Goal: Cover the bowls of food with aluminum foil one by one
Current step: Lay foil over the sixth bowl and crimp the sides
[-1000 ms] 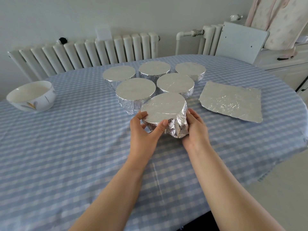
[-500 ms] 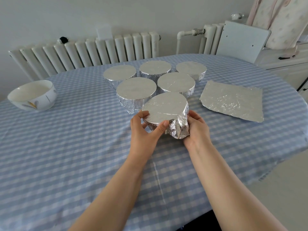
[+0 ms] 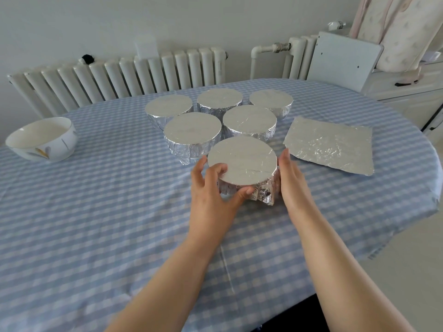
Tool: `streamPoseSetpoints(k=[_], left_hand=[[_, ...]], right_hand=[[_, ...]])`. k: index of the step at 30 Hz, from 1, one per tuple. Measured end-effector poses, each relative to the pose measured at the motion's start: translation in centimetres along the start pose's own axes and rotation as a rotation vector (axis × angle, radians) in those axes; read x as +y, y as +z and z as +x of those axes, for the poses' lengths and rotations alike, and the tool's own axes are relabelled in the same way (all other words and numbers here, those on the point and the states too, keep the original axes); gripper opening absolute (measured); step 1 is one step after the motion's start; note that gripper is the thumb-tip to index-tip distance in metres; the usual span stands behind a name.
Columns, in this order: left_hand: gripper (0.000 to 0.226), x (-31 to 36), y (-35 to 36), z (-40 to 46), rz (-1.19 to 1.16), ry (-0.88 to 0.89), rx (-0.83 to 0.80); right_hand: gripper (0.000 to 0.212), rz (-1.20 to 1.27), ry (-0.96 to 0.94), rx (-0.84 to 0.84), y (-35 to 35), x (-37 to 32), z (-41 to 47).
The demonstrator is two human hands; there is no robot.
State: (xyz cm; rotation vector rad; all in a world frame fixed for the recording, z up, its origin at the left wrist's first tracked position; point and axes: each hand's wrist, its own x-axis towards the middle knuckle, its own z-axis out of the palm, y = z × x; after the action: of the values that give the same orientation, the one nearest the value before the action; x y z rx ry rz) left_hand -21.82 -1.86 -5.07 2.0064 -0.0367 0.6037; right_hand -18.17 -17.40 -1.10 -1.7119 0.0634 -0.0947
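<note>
Head view: left hand (image 3: pixel 211 188) curled around nearest foil-wrapped bowl (image 3: pixel 242 161), thumb under its rim; right hand (image 3: pixel 291 178) flat against its right side, fingers straight. Bowl sits mid-tabletop (image 3: pixel 96 224), possibly touching five wrapped bowls (image 3: pixel 193 130) behind. Foil sheet (image 3: pixel 330 144) right, uncovered bowl (image 3: pixel 43 140) far left.

White radiator (image 3: pixel 124 73) behind the checked tablecloth (image 3: pixel 96 224).

No readable text, label, brand, number or sign is being shown on anything in view.
</note>
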Motion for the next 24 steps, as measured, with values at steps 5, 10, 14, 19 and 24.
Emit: streamPoseSetpoints(k=[5, 10, 14, 19, 24], left_hand=[[0.066, -0.3, -0.6, 0.2, 0.045, -0.042, -0.008], [0.064, 0.1, -0.6, 0.5, -0.023, -0.052, -0.026], [0.065, 0.4, -0.5, 0.5, -0.028, -0.021, -0.033], [0.073, 0.6, -0.1, -0.3, 0.017, -0.015, 0.055], [0.069, 0.7, -0.4, -0.2, 0.015, -0.031, 0.057]], right_hand=[[0.084, -0.088, 0.007, -0.103, -0.9, 0.7, 1.2], [0.036, 0.066, -0.093, 0.063, 0.4, 0.9, -0.4], [0.051, 0.078, -0.087, 0.147, 1.3, 2.6, -0.8], [0.019, 0.175, -0.061, 0.108, 0.3, 2.0, -0.2], [0.022, 0.253, -0.010, 0.068, 0.5, 1.8, 0.1]])
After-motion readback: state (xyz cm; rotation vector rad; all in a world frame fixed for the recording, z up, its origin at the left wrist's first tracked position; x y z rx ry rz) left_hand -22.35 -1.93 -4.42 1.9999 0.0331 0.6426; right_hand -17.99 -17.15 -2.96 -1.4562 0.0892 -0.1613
